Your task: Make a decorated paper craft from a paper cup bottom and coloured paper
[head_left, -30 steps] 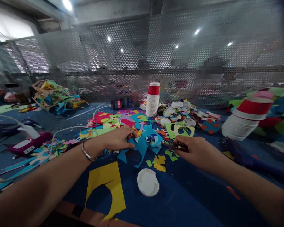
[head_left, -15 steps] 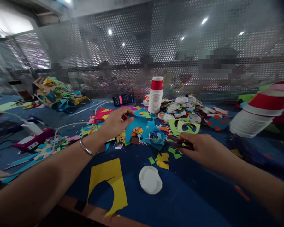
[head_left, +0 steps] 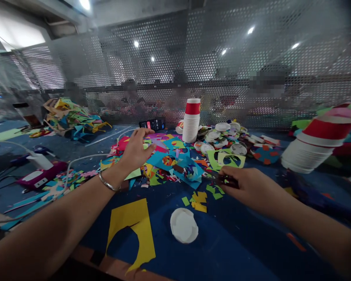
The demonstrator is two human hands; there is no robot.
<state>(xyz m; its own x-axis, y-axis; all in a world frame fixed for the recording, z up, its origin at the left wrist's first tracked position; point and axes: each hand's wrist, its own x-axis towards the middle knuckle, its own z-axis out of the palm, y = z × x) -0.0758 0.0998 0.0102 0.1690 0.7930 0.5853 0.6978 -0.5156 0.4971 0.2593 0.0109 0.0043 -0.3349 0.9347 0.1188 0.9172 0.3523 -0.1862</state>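
My left hand hovers over the left part of a pile of coloured paper scraps, thumb and fingers apart, holding nothing. Just right of it lies a blue paper piece with cut-outs. My right hand is closed around a pair of dark-handled scissors; their thin blades point left toward the scraps and are hard to make out. Closer to me lie a white paper cup bottom, small yellow paper pieces and a yellow sheet with a round hole cut out.
A stack of paper cups stands behind the pile, beside a heap of cut cup bottoms. Another cup stack leans at right. A phone rests at the back. On the left are a purple power strip, cables and a scrap heap.
My left hand has let go of the blue paper, which now lies on the pile, and has moved left with fingers spread. My right hand stays nearly in place with the scissors.
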